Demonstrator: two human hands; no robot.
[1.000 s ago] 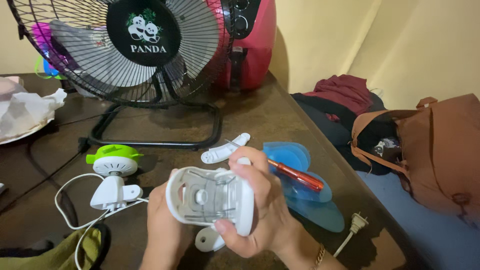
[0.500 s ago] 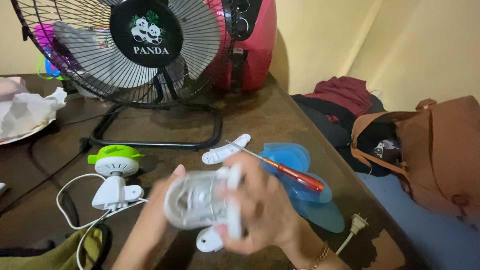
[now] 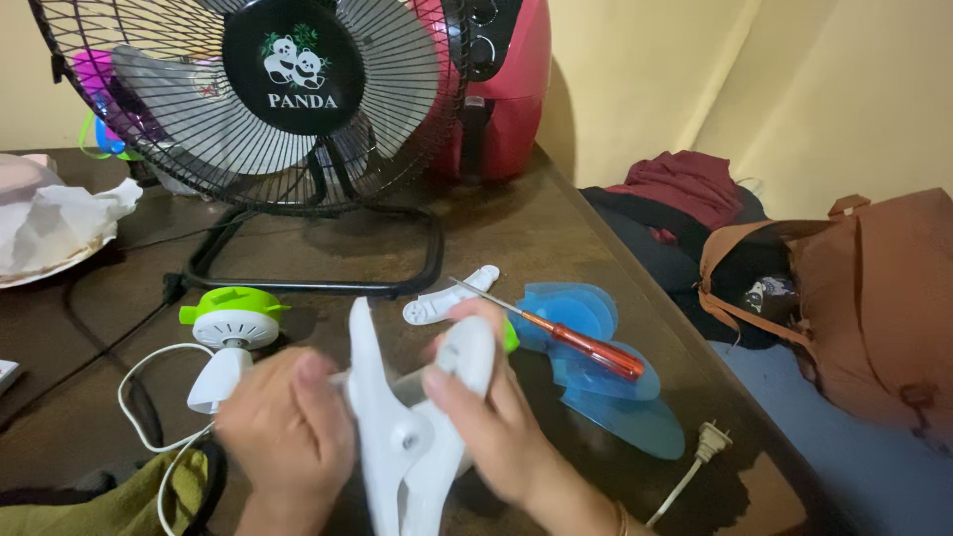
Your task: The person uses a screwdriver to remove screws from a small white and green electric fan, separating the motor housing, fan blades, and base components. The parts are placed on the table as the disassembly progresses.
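White fan base: long axis runs 12 to 6, edge-on.
Left hand: at 9, fingers curled, gripping it.
Right hand: at 3, thumb pinching the rounded top.

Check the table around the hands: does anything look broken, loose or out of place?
A small fan lies in pieces. Both hands, left and right, hold its white plastic housing shells. The translucent blue fan blade lies loose under the red-handled screwdriver; the white-and-green motor unit sits apart. No cracks show.
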